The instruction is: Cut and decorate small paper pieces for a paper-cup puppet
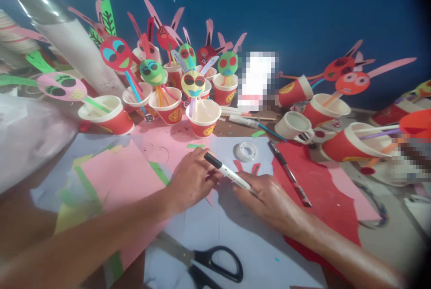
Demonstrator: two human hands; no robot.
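Note:
A white marker (237,180) with a black cap on its far end lies in my right hand (266,197), whose fingers are closed around its body. My left hand (191,179) is beside the capped end, its fingers curled together. What those fingers hold, if anything, is hidden. Just beyond my right hand lie small red paper strips (256,169) with dark marks. A clear tape roll (247,151) rests behind them on white paper (235,230). Scissors with black handles (218,260) lie in front, near my forearms.
Red paper cups (204,123) with paper faces on sticks line the back. To the right are a black pen (290,173), red paper (319,208) and a white mug (294,126). Pink sheets (114,172) lie left, by a white plastic bag (30,136).

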